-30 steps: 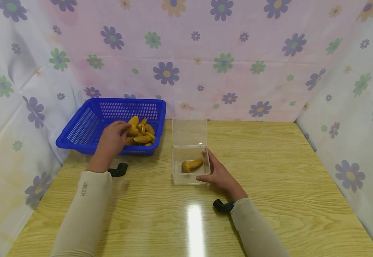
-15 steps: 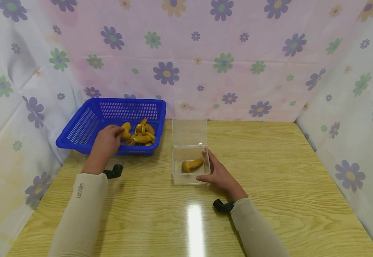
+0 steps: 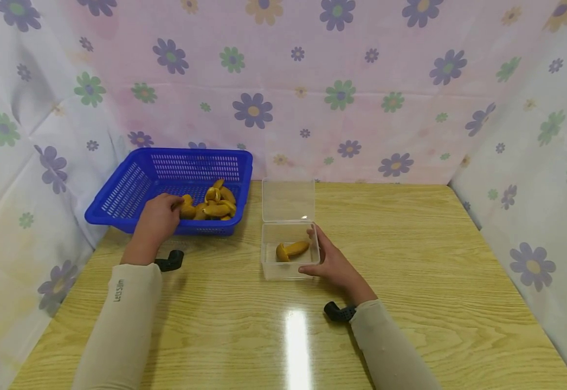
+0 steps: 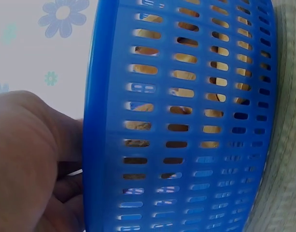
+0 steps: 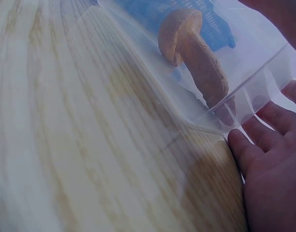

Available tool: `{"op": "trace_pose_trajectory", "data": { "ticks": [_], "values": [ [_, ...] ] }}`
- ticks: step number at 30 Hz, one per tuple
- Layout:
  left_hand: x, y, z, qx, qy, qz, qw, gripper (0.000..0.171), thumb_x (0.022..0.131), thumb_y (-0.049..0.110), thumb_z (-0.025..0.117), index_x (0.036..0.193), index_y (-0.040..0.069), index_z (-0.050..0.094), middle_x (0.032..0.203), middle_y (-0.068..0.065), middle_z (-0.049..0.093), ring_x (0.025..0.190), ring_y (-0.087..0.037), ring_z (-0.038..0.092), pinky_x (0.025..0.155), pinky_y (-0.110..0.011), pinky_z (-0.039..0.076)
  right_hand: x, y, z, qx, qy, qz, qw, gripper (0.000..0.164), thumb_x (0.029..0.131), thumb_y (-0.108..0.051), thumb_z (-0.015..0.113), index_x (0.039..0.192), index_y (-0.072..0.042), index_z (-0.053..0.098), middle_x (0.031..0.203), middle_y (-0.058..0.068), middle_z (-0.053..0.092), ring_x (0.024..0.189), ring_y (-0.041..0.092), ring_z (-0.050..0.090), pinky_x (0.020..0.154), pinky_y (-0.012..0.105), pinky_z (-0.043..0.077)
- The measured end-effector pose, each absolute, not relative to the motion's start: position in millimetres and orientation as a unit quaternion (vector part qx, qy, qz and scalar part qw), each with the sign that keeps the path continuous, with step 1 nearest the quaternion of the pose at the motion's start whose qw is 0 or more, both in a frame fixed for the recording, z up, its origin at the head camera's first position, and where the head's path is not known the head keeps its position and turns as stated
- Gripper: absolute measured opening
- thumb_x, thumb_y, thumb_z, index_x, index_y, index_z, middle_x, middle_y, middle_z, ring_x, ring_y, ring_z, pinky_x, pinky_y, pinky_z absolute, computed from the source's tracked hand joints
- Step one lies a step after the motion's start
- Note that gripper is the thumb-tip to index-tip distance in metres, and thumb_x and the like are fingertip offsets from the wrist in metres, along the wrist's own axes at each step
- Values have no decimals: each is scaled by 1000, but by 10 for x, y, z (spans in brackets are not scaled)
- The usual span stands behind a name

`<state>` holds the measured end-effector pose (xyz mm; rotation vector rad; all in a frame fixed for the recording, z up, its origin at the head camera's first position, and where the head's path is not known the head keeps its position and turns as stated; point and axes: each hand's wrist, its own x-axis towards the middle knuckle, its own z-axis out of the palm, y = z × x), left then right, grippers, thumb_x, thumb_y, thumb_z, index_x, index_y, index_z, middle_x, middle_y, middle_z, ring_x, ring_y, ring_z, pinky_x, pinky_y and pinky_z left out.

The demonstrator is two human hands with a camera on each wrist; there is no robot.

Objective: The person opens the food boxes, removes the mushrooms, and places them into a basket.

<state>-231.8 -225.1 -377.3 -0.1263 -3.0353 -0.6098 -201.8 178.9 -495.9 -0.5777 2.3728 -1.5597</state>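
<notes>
In the head view my left hand [image 3: 159, 219] reaches over the near rim of a blue plastic basket [image 3: 117, 222]. Its fingertips pinch a yellow-brown mushroom [image 3: 187, 209] at the left side of the heap. The left wrist view has the basket's slotted wall [image 4: 109, 116] hiding those fingertips. My right hand [image 3: 334, 264] grips the right side of a clear plastic box [image 3: 285, 272], thumb at the front and fingers farther back. One mushroom [image 3: 295, 249] lies inside the box, its cap to the left; the right wrist view shows this mushroom [image 5: 198, 63] through the clear wall.
Several more mushrooms [image 3: 220, 206] are heaped in the basket's right half. The box's clear lid [image 3: 288, 200] stands raised at its back. Flowered cloth [image 3: 342, 108] surrounds the wood-grain table [image 3: 410, 260] at the back and sides.
My left hand has moved left and a little nearer, bringing the mushroom at its fingertips away from the heap's top. My right hand and the box have stayed in place.
</notes>
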Motion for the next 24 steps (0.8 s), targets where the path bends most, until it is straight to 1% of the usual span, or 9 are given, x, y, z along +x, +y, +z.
{"op": "trace_pose_trajectory", "data": {
  "ticks": [1, 5, 7, 10, 13, 16, 18, 24],
  "values": [
    [-2321, -2257, -3776, -38, -979, -197, 18, 35, 100, 5, 43, 131, -8, 55, 132, -31, 50, 121, -48, 47, 97, -59, 44, -2014, 1788, -4961, -197, 813, -535, 119, 114, 78, -30, 81, 155, -38, -2, 162, -1, 18, 149, 23, 19, 117, 50, 28],
    [-2337, -2270, -3781, -29, -981, -193, 9, 36, 100, 6, 43, 131, -8, 54, 134, -32, 49, 122, -48, 47, 97, -59, 44, -2001, 1783, -4945, -198, 814, -535, 112, 114, 78, -26, 82, 156, -34, -1, 162, 2, 19, 150, 24, 18, 118, 49, 26],
    [-2342, -2270, -3775, -27, -981, -192, 2, 37, 101, 7, 42, 133, -7, 53, 136, -32, 47, 123, -49, 46, 95, -59, 45, -1989, 1777, -4913, -203, 812, -536, 110, 114, 79, -22, 81, 157, -29, -1, 163, 7, 18, 150, 26, 17, 118, 50, 24],
    [-2338, -2244, -3748, -33, -981, -189, -2, 38, 101, 9, 41, 134, -7, 52, 137, -33, 45, 125, -50, 44, 96, -60, 43, -1942, 1761, -4790, -210, 811, -536, 109, 113, 79, -16, 80, 158, -19, -1, 161, 15, 18, 149, 32, 17, 118, 53, 23],
    [-2321, -2191, -3722, -41, -981, -191, -3, 38, 102, 11, 41, 134, -6, 51, 138, -33, 44, 125, -50, 43, 99, -61, 42, -1882, 1746, -4646, -215, 809, -535, 116, 112, 80, -15, 80, 157, -14, -1, 160, 20, 18, 149, 34, 16, 118, 54, 22],
    [-2302, -2126, -3705, -52, -979, -196, 7, 38, 102, 12, 42, 134, -6, 52, 139, -32, 45, 124, -49, 45, 98, -61, 42, -1837, 1736, -4550, -216, 810, -531, 120, 111, 81, -16, 79, 157, -13, -1, 160, 20, 18, 149, 34, 17, 118, 54, 23],
    [-2291, -2082, -3696, -60, -978, -199, 16, 38, 102, 13, 43, 133, -5, 53, 139, -31, 45, 125, -49, 45, 98, -61, 42, -1821, 1732, -4524, -214, 812, -530, 123, 110, 81, -16, 79, 157, -14, -1, 160, 20, 18, 149, 34, 17, 118, 53, 23],
    [-2265, -1940, -3663, -79, -974, -211, 29, 36, 101, 16, 46, 131, -2, 55, 140, -29, 45, 126, -49, 44, 101, -63, 40, -1856, 1738, -4597, -210, 812, -530, 124, 111, 81, -17, 79, 157, -18, -1, 161, 18, 17, 149, 33, 17, 118, 52, 24]
  ]
}}
